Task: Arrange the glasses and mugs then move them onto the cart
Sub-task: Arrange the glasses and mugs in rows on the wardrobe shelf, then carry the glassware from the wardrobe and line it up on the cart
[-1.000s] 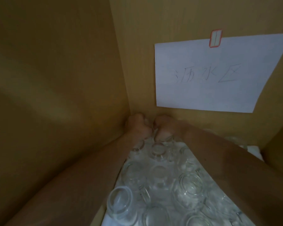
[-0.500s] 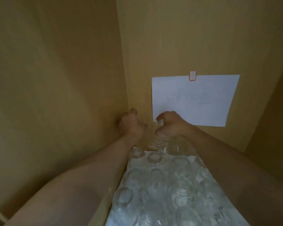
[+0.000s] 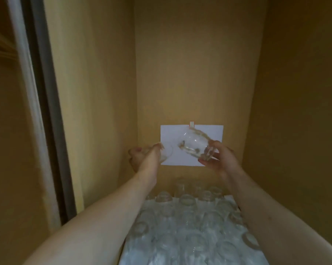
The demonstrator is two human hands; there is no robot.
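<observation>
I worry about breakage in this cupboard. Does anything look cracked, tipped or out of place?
No damage shows. Two glasses are off the shelf and tilted, one gripped in the left hand, one in the right hand. The remaining glasses stand in rows on the white liner, though blur hides fine cracks.

The glass (image 3: 164, 153) in the left hand (image 3: 142, 159) is largely hidden, and the paper's (image 3: 192, 144) writing is unreadable.

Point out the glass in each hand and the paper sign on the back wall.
Right-hand glass (image 3: 194, 145), head view: middle of its clear side.
Left-hand glass (image 3: 166, 152), head view: its exposed bowl.
Paper sign (image 3: 213, 131), head view: bare upper right area.
</observation>
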